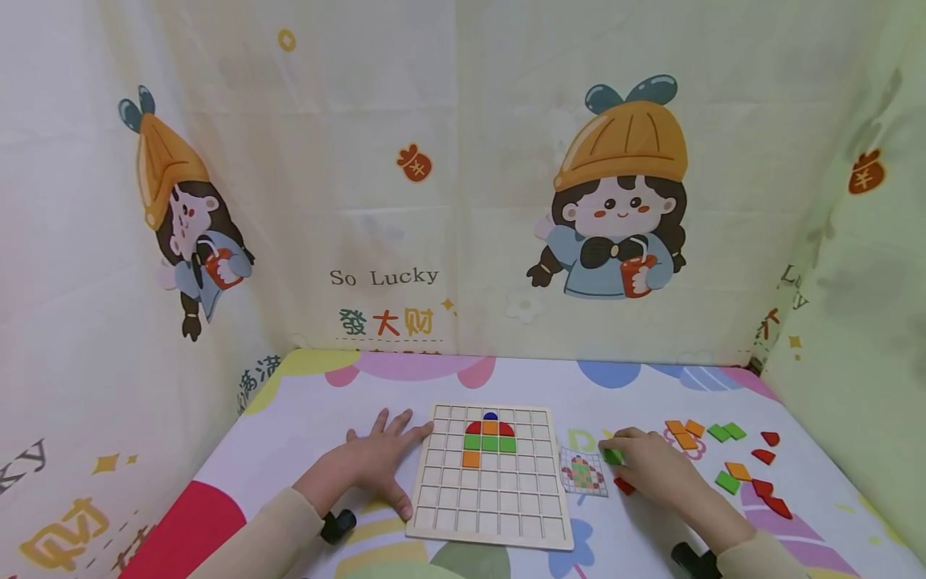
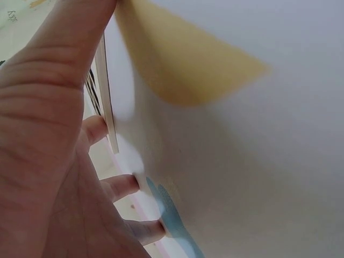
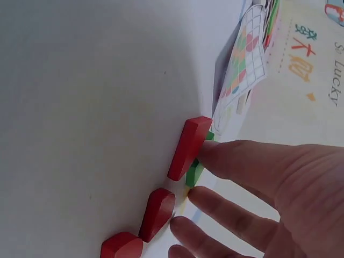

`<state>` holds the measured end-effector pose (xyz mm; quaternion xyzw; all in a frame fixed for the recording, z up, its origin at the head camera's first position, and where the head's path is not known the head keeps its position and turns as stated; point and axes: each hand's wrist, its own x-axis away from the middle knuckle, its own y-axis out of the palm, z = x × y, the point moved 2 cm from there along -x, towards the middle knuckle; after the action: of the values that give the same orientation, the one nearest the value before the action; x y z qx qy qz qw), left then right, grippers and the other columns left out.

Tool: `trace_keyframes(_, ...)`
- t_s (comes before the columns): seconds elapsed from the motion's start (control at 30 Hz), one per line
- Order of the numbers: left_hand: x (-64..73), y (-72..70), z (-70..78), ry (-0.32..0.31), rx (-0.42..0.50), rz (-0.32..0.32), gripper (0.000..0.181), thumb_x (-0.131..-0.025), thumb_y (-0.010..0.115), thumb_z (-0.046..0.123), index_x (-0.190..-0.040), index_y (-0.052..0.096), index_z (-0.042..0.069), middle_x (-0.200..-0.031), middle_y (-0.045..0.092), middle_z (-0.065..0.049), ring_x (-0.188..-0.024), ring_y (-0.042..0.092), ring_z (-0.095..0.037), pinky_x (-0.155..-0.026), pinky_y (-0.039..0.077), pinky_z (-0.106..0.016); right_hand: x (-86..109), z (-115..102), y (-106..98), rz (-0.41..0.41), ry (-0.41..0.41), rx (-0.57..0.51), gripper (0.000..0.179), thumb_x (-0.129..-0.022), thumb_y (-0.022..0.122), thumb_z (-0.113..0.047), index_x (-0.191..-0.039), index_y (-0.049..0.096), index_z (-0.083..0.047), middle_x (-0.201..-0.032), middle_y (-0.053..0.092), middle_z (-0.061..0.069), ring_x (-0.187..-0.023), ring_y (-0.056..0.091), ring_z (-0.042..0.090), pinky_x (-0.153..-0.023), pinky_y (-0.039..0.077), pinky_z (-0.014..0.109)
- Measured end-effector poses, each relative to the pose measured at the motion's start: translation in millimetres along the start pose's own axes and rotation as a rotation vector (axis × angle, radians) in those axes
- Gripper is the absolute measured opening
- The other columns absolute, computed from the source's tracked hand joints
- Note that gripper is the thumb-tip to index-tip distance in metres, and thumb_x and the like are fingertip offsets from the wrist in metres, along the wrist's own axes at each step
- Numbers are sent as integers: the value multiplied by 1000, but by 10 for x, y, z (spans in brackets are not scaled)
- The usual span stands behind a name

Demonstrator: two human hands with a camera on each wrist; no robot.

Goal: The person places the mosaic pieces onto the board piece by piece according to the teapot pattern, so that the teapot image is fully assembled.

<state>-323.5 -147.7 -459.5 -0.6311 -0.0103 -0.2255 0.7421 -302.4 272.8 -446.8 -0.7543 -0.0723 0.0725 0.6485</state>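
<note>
A wooden grid board (image 1: 448,515) lies on the table, with a blue rounded piece, two red curved pieces, and orange and green squares in its upper cells. My left hand (image 1: 376,462) is spread beside it, thumb and index finger touching its left edge. To the board's right, my right hand (image 1: 654,466) pinches a green square tile (image 1: 612,456) beside a printed pattern card (image 1: 584,473). Just under that hand lies a red curved piece (image 1: 624,486); in the right wrist view, this red piece (image 3: 188,150) partly covers the green tile (image 3: 194,174).
On the right side, loose orange tiles (image 1: 681,435), green tiles (image 1: 726,432) and red curved pieces (image 1: 771,438) are scattered. More orange (image 1: 737,471), green and red pieces sit nearer the front. A printed curtain (image 1: 492,161) hangs behind the table and along both sides.
</note>
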Motion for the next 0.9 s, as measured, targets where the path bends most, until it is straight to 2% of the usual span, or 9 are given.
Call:
trace_keyframes(0.13, -3, 0, -2, 7, -3, 3, 135, -49, 90, 73, -163, 26, 42, -174, 14, -12, -155, 8, -56, -99, 18, -92, -4, -23, 0, 6, 31, -47, 24, -82, 86, -14, -105, 80, -15, -111, 72, 9, -89, 63, 24, -78, 59, 44)
trace_keyframes(0.23, -14, 2, -4, 5, -8, 3, 135, -48, 90, 74, -163, 25, 42, -174, 13, -12, -155, 8, -55, -99, 18, -92, -20, -12, 4, -3, 66, -107, 21, -83, 85, -13, -102, 78, -13, -99, 70, 5, -80, 57, 19, -72, 57, 37)
trace_keyframes(0.33, -21, 3, -6, 5, -9, 2, 135, -48, 89, 75, -163, 25, 42, -174, 14, -12, -155, 8, -55, -98, 18, -93, -34, -20, 0, -9, 83, -156, 21, -82, 84, -11, -102, 76, -11, -92, 66, 3, -78, 54, 18, -71, 56, 36)
trace_keyframes(0.43, -25, 6, -12, 7, -10, 0, 136, -48, 89, 75, -163, 25, 42, -174, 13, -11, -156, 7, -55, -99, 18, -92, -47, -74, -23, 17, 62, -198, 24, -80, 83, -8, -102, 74, -10, -90, 64, 3, -79, 56, 18, -73, 57, 39)
trace_keyframes(0.7, -18, 7, -14, 8, -6, 1, 134, -49, 89, 75, -163, 26, 43, -174, 14, -11, -155, 8, -55, -99, 17, -93, -94, -396, -91, 76, -1, -294, 29, -76, 85, -4, -102, 73, -8, -91, 63, 3, -81, 59, 18, -74, 56, 39)
trace_keyframes(0.9, 22, -22, 19, 3, -7, 3, 135, -49, 90, 74, -163, 27, 40, -173, 15, -12, -156, 8, -55, -99, 19, -92, -159, -776, -48, 108, -59, -329, 29, -74, 83, -1, -100, 74, -9, -88, 64, 1, -80, 60, 15, -74, 57, 37)
